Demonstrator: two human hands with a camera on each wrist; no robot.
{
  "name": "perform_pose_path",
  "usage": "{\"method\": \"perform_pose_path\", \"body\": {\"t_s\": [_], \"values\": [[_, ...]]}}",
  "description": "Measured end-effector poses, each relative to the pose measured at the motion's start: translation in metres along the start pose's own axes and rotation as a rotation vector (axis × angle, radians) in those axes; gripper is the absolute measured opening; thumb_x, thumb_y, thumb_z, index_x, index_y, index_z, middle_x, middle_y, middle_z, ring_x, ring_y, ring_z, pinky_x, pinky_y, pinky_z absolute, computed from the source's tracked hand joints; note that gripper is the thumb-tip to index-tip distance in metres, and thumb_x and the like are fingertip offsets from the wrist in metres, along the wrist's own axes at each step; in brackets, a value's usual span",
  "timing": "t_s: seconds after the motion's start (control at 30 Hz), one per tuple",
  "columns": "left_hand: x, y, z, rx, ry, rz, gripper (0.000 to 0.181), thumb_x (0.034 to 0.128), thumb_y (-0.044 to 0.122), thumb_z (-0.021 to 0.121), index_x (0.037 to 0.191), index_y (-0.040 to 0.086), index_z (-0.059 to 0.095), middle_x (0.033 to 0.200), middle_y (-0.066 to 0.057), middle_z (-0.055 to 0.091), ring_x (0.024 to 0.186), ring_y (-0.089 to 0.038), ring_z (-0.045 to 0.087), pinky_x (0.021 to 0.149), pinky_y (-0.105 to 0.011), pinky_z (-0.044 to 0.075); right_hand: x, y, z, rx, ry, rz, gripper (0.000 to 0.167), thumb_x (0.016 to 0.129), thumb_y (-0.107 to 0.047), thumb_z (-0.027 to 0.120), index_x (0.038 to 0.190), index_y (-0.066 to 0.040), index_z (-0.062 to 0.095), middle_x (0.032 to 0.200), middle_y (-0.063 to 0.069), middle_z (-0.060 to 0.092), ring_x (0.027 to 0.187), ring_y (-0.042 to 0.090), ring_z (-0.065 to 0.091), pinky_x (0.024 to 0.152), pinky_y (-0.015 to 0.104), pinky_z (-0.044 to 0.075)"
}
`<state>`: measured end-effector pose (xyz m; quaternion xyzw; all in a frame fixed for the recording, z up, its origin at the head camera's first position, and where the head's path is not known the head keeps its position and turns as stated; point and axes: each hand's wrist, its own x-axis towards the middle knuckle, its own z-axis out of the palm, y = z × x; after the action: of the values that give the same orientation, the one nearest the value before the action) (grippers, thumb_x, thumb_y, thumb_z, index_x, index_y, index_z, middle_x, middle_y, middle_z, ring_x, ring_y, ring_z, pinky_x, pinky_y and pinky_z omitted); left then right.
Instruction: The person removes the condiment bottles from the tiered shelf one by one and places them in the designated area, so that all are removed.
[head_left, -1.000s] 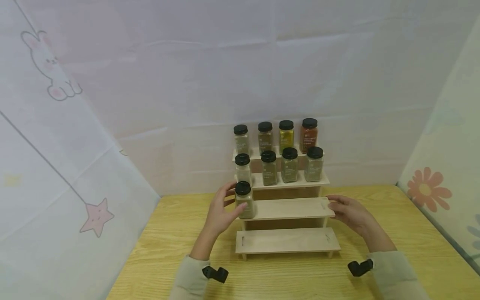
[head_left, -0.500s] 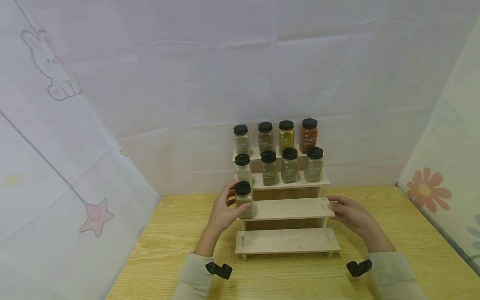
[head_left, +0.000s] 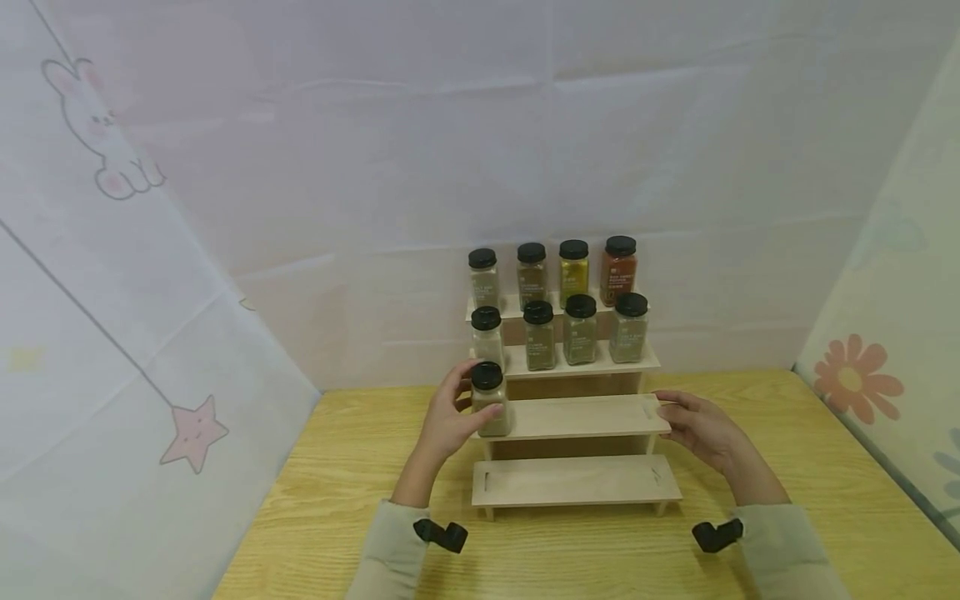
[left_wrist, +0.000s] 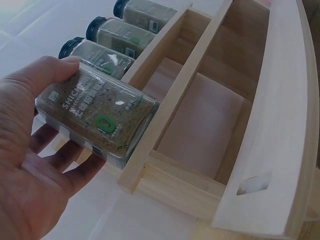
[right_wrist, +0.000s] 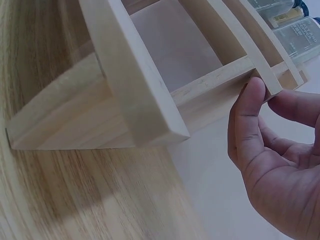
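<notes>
My left hand [head_left: 444,427] grips a square glass spice jar [head_left: 492,417] with a black lid, at the left end of the rack's second-lowest shelf. In the left wrist view the thumb lies across that jar [left_wrist: 100,112], which holds flecked brown seasoning and bears a green 0 on its label; its lid is hidden there. My right hand [head_left: 707,435] pinches the right end of the same shelf on the wooden stepped rack [head_left: 581,417]. Thumb and forefinger sit on the board's end in the right wrist view, where the hand [right_wrist: 275,160] is plain.
Several black-lidded jars stand on the two upper shelves, among them a red one [head_left: 619,279] and a yellow one [head_left: 573,282]. The lowest shelf [head_left: 573,482] is in front. A wooden table [head_left: 352,467] lies beneath, with a pale printed cloth [head_left: 390,192] behind.
My left wrist and forearm have shifted slightly to the right, while the jar stays at the shelf's left end. The right hand keeps its place on the shelf end.
</notes>
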<state>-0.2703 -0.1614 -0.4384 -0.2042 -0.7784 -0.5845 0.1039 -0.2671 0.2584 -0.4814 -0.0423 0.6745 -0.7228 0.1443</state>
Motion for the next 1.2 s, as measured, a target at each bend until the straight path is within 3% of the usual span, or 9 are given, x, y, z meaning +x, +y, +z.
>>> {"method": "perform_pose_path", "body": {"t_s": [0.3,0.6,0.93,1.2], "values": [[0.002,-0.001,-0.003,-0.013,0.001,0.023,0.067,0.0815,0.009,0.086,0.140,0.019,0.056,0.132,-0.007,0.061,0.117,-0.029,0.058,0.097,-0.050,0.049,0.000,0.000,0.001,-0.019,0.003,0.011,0.069,0.105,-0.019,0.058,0.157,0.006,0.020,0.110,-0.001,0.049,0.085,0.007,0.057,0.085,0.027,0.055],[-0.004,0.002,-0.012,-0.053,0.038,-0.009,0.069,0.0808,0.006,0.085,0.141,0.019,0.055,0.131,-0.008,0.061,0.118,-0.029,0.056,0.099,-0.049,0.048,0.000,0.000,0.002,-0.055,-0.006,0.011,0.069,0.106,-0.020,0.057,0.158,0.006,0.019,0.115,0.002,0.047,0.092,0.008,0.057,0.089,0.028,0.055],[-0.007,0.004,-0.031,-0.029,0.039,0.007,0.068,0.0799,0.009,0.087,0.140,0.021,0.057,0.129,-0.006,0.062,0.116,-0.028,0.057,0.098,-0.050,0.048,0.001,0.000,-0.001,0.029,-0.012,-0.004,0.050,0.105,-0.016,0.058,0.149,-0.003,0.039,0.104,-0.003,0.054,0.087,0.008,0.059,0.085,0.027,0.055],[-0.011,-0.005,-0.049,-0.041,0.034,-0.021,0.070,0.0803,0.005,0.086,0.142,0.015,0.054,0.131,-0.010,0.061,0.116,-0.024,0.057,0.098,-0.043,0.048,0.000,0.001,-0.001,0.030,-0.004,0.001,0.054,0.105,-0.015,0.057,0.152,0.000,0.034,0.104,-0.002,0.052,0.085,0.007,0.057,0.083,0.026,0.055]]}}
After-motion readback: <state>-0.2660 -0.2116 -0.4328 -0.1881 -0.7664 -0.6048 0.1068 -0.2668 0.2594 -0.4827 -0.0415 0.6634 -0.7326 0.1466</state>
